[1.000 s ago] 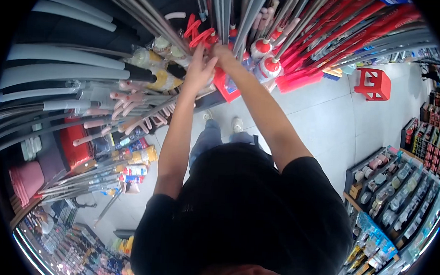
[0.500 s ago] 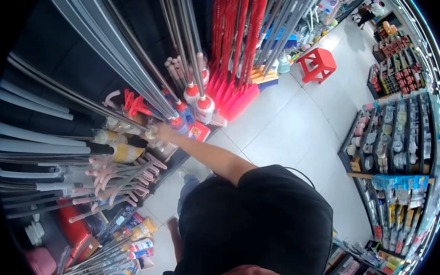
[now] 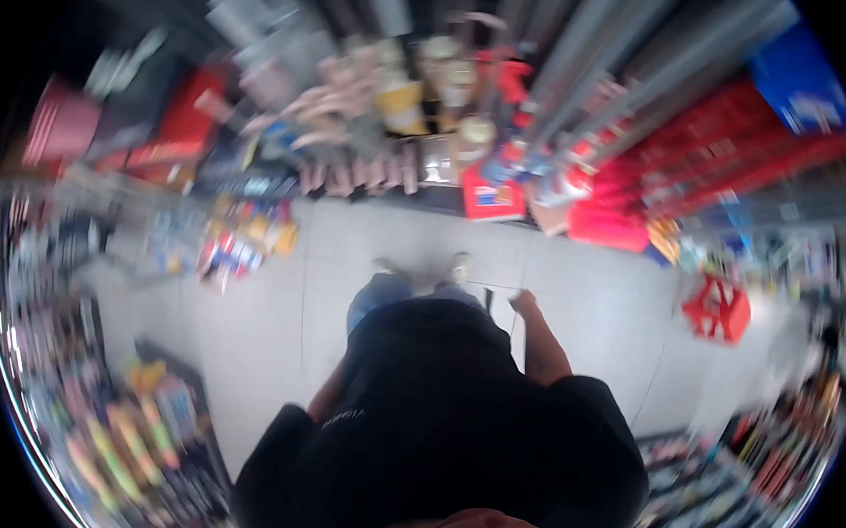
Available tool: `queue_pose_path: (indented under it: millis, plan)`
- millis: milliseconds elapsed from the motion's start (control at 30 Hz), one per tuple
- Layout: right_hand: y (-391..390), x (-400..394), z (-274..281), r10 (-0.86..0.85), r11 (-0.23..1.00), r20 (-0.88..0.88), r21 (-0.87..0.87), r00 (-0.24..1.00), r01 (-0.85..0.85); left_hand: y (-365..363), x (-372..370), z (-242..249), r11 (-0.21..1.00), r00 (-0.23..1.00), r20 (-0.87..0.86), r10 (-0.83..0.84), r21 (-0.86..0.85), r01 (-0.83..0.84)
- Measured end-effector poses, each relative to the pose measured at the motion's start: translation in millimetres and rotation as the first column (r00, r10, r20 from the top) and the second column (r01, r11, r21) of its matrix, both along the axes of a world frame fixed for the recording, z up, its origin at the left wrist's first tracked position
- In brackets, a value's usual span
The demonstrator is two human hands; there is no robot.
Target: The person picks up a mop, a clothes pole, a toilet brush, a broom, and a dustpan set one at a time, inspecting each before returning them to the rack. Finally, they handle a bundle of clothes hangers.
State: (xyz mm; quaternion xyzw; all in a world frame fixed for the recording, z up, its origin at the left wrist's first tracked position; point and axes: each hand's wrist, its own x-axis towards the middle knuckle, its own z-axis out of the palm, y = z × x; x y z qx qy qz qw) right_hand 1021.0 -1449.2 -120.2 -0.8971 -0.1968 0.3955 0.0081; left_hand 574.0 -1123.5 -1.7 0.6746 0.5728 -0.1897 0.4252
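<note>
My right hand (image 3: 523,303) hangs over the floor to the right of my legs. Its fingers look curled in, and I see nothing held in them, though the picture is smeared. It touches no goods. A narrow dark strip (image 3: 488,301) shows between that hand and my leg; I cannot make out what it is. Of my left arm only a piece of forearm (image 3: 327,392) shows beside my torso; the hand is hidden. Ahead of my feet stand long-handled goods, among them a cluster of pink-ended handles (image 3: 356,171) and a red box (image 3: 492,196).
Pink broom heads (image 3: 606,223) stand at the right of the display, with a red stool (image 3: 716,310) beyond. Bottles and packets (image 3: 238,251) lie at the left. Stocked shelves (image 3: 138,421) line the left rear, and more shelves (image 3: 705,498) the right rear.
My view has swung left, so the display now spreads across the top. My right hand has drawn back from the long-handled goods and lowered to my side. The picture has blurred.
</note>
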Motion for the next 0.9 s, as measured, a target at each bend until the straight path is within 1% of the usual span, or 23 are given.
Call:
queue_pose_path:
  millis: [33, 67, 133, 200, 233, 267, 300, 333, 367, 400, 467, 500, 533, 567, 600, 667, 700, 767, 800, 833, 867, 900]
  plan:
    - [-22, -11, -16, 0.086, 0.996, 0.072, 0.007, 0.994, -0.087, -10, -7, 3, 0.998, 0.998, 0.005, 0.068, -0.002, -0.068]
    - [-31, -16, -38, 0.031, 0.996, -0.065, -0.082, 0.997, -0.036, -20, -14, 6, 0.991, 0.991, 0.005, 0.133, -0.005, -0.133]
    - [-20, -26, -6, -0.168, 0.971, -0.285, -0.215, 0.944, 0.108, -37, -33, 8, 0.972, 0.972, 0.000, 0.235, -0.025, -0.235]
    - [7, -37, 30, -0.119, 0.973, -0.277, -0.223, 0.954, 0.057, -55, -63, 0, 0.955, 0.957, -0.017, 0.291, -0.053, -0.291]
    - [16, -44, 26, -0.098, 0.973, -0.273, -0.228, 0.957, 0.034, -63, -81, -6, 0.946, 0.948, -0.031, 0.316, -0.067, -0.318]
    - [34, -46, 18, -0.040, 0.972, -0.265, -0.233, 0.964, -0.024, -71, -100, -11, 0.940, 0.943, -0.051, 0.329, -0.080, -0.333]
    - [46, -47, -7, 0.224, 0.957, -0.195, -0.143, 0.955, -0.254, -75, -119, -17, 0.934, 0.938, -0.063, 0.340, -0.091, -0.344]
    - [58, -49, -33, 0.468, 0.877, -0.105, -0.072, 0.878, -0.476, -80, -142, -27, 0.930, 0.936, -0.081, 0.343, -0.108, -0.351]
    - [78, -50, -55, 0.678, 0.735, 0.057, -0.023, 0.733, -0.678, -84, -163, -35, 0.927, 0.933, -0.098, 0.346, -0.122, -0.356]
    - [105, -52, -67, 0.822, 0.540, 0.226, -0.013, 0.524, -0.842, -86, -184, -43, 0.923, 0.931, -0.111, 0.348, -0.132, -0.360]
    - [190, -77, -37, 0.841, 0.520, 0.192, -0.025, 0.507, -0.854, -90, -224, -63, 0.916, 0.925, -0.121, 0.359, -0.145, -0.375]
    - [228, -92, -30, 0.805, 0.536, 0.254, 0.075, 0.536, -0.841, -89, -242, -72, 0.911, 0.921, -0.124, 0.370, -0.144, -0.386]
    - [266, -117, -7, 0.766, 0.537, 0.304, 0.180, 0.566, -0.824, -88, -260, -79, 0.907, 0.917, -0.125, 0.380, -0.143, -0.396]
    - [299, -144, 18, 0.629, 0.679, 0.196, 0.334, 0.752, -0.654, -85, -277, -86, 0.903, 0.911, -0.123, 0.393, -0.134, -0.407]
    - [334, -179, 58, 0.458, 0.782, 0.050, 0.452, 0.888, -0.429, -81, -291, -90, 0.897, 0.904, -0.117, 0.411, -0.126, -0.424]
    - [386, -231, 83, 0.315, 0.854, -0.181, 0.482, 0.932, -0.195, -68, -317, -101, 0.881, 0.885, -0.082, 0.458, -0.087, -0.464]
    - [402, -255, 93, 0.338, 0.834, -0.166, 0.509, 0.926, -0.213, -59, -328, -109, 0.876, 0.877, -0.055, 0.476, -0.061, -0.479]
    - [429, -295, 106, 0.378, 0.791, -0.134, 0.561, 0.916, -0.244, -32, -346, -128, 0.925, 0.925, -0.027, 0.379, -0.002, -0.380]
    - [439, -307, 107, 0.431, 0.765, -0.110, 0.571, 0.896, -0.298, -8, -340, -127, 0.989, 0.992, -0.106, 0.067, -0.126, -0.080]
    - [446, -315, 105, 0.483, 0.737, -0.086, 0.577, 0.871, -0.352, 8, -349, -108, 1.000, 0.997, -0.070, -0.017, -0.002, 0.017]
    - [451, -321, 103, 0.534, 0.708, -0.062, 0.579, 0.843, -0.405, 27, -352, -98, 0.923, 0.924, -0.182, -0.337, 0.129, 0.362]
    - [455, -322, 99, 0.571, 0.710, -0.051, 0.531, 0.819, -0.462, 40, -352, -98, 0.941, 0.941, -0.051, 0.335, 0.056, -0.332]
